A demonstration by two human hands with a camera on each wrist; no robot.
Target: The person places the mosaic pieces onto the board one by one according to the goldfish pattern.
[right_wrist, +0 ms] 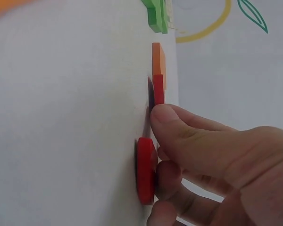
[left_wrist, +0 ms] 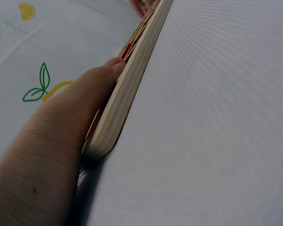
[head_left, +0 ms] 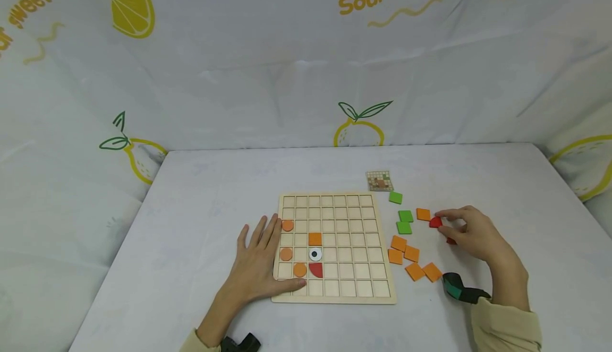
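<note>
A wooden grid board [head_left: 354, 259] lies on the table. My left hand [head_left: 255, 267] rests along its left edge, fingers spread and straight, with the thumb over the front left corner. On the board are several orange round pieces [head_left: 286, 254], an orange square [head_left: 315, 239], a black-and-white eye piece [head_left: 315, 254] and a red quarter-round piece [head_left: 316, 270]. Right of the board, my right hand [head_left: 473, 235] pinches a red piece [head_left: 435, 222] between thumb and index finger. A second red piece [right_wrist: 145, 172] lies by the curled fingers, partly hidden by the hand in the head view.
Loose green squares [head_left: 404, 228] and several orange squares [head_left: 411, 253] lie between the board and my right hand. A small pattern card [head_left: 380, 181] sits behind the board's far right corner. A printed cloth [head_left: 268, 76] hangs behind the table.
</note>
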